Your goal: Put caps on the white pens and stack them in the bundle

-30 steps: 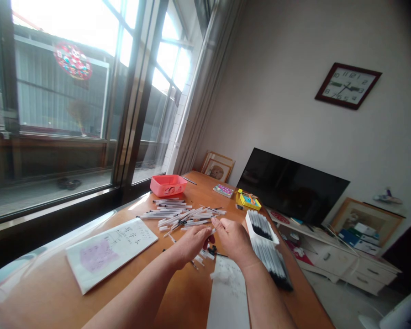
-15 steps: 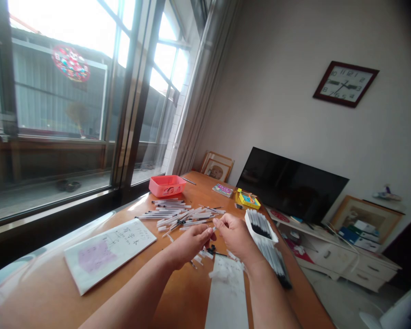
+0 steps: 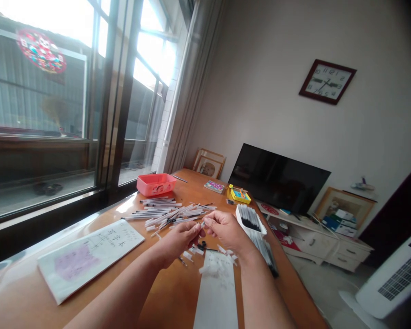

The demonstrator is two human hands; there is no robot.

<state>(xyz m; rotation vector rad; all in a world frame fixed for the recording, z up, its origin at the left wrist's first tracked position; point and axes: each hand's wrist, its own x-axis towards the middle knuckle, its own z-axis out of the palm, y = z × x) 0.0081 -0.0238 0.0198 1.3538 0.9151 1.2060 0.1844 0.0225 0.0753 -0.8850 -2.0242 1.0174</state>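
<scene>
My left hand (image 3: 183, 237) and my right hand (image 3: 223, 228) meet over the middle of the table, fingertips pinched together. Between them shows a small pale piece (image 3: 202, 224), too small to tell its exact kind; both hands are closed on it. Just beyond lies a loose heap of whitish pen barrels (image 3: 183, 214), some with dark ends. Below my hands are small black parts (image 3: 202, 246) and short clear pieces (image 3: 188, 256), scattered near a sheet of white paper (image 3: 216, 292). To the right of my right hand, pens with black ends fill a white tray (image 3: 262, 231).
More pens (image 3: 267, 256) lie in a bundle in front of the tray, along the table's right edge. A writing booklet (image 3: 123, 237) lies at left. Farther back are a pink basket (image 3: 156, 185), a colourful booklet (image 3: 214, 186) and a yellow box (image 3: 240, 196).
The head view has turned slightly right, so everything sits farther left and a white appliance shows at right. My hands stay together, pinching the small piece.
</scene>
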